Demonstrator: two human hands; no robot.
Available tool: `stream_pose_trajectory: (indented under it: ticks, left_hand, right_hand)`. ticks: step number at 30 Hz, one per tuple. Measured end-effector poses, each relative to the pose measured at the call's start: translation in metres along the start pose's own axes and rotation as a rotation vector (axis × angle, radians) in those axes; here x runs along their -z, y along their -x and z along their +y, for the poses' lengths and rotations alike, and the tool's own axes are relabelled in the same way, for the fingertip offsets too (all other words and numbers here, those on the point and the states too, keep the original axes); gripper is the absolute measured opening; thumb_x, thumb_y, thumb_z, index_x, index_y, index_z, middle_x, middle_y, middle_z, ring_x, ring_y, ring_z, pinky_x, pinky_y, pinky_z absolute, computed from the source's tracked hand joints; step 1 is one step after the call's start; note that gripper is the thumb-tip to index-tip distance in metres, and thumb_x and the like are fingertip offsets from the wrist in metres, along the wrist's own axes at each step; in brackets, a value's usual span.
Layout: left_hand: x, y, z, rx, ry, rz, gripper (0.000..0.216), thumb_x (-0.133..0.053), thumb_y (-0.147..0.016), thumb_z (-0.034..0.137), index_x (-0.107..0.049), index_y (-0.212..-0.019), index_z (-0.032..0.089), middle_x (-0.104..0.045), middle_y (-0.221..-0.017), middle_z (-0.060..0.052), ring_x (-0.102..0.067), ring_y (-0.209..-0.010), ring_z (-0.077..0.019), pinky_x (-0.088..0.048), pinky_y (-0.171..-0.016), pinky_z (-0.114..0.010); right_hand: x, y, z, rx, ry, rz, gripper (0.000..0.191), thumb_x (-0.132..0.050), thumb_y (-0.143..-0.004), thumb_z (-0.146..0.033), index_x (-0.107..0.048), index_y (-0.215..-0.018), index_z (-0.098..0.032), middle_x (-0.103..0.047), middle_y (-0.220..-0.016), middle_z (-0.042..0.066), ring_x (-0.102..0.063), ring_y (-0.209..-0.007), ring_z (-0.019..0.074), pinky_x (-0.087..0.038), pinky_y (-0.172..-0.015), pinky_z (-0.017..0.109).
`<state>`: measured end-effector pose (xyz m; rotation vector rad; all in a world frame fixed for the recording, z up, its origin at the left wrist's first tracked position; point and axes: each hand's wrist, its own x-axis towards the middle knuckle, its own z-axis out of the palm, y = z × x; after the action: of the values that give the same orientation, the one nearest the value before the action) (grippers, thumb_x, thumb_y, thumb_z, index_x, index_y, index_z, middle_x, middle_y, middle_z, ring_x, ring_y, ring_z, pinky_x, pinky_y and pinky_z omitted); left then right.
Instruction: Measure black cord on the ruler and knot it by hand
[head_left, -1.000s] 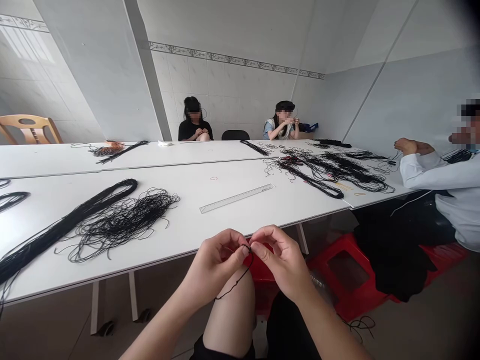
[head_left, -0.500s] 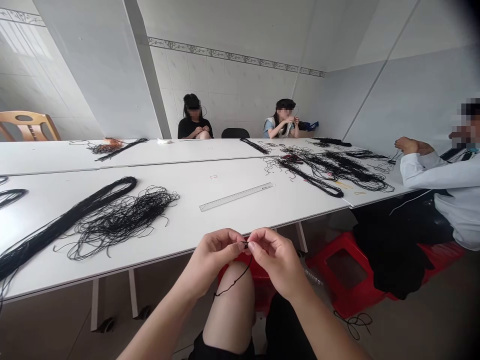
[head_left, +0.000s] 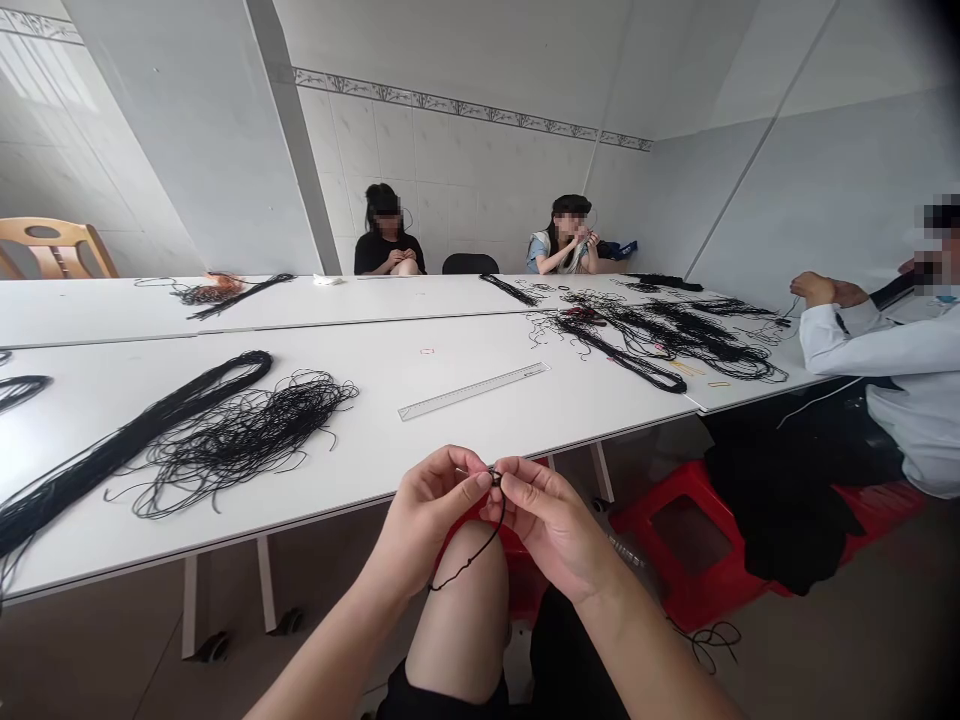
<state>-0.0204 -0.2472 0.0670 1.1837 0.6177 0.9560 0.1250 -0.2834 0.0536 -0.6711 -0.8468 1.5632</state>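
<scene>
hands: left hand (head_left: pixel 431 505) and right hand (head_left: pixel 551 520) both pinch black cord (head_left: pixel 480 545) | place: just off tabletop (head_left: pixel 450 440) near edge

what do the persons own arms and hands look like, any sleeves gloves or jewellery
Both forearms are bare right down to the bottom edge of the picture, with no sleeves in view. The left hand and the right hand are ungloved. No ring, watch, bracelet or marking shows on either hand or wrist.
</scene>
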Motion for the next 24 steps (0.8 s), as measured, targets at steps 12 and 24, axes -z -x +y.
stream_pose_trajectory:
  ticks: [12, 24]
  left_hand:
    - [-0.002, 0.008, -0.01, -0.501, -0.782, 0.288, 0.011, -0.063, -0.08, 0.024, -0.072, -0.087, 0.024, -0.069, -0.084, -0.004, -0.06, -0.071, -0.0157, -0.044, -0.061, -0.027]
    - [0.001, 0.004, 0.0, 0.043, -0.225, 0.041, 0.013, -0.055, -0.082, 0.025, -0.057, -0.072, 0.017, -0.057, -0.064, 0.0, -0.051, -0.063, -0.0118, -0.035, -0.055, -0.021]
  right_hand:
    - [-0.006, 0.0, 0.002, 0.169, 0.263, 0.159, 0.019, -0.067, -0.08, -0.036, -0.062, -0.086, -0.018, -0.057, -0.07, -0.001, -0.053, -0.067, 0.0118, -0.044, -0.069, 0.026]
    - [-0.016, 0.009, -0.005, 0.255, 0.656, 0.161, 0.02, -0.057, -0.087, -0.038, -0.059, -0.085, -0.018, -0.06, -0.072, 0.001, -0.057, -0.069, 0.0139, -0.047, -0.066, 0.026]
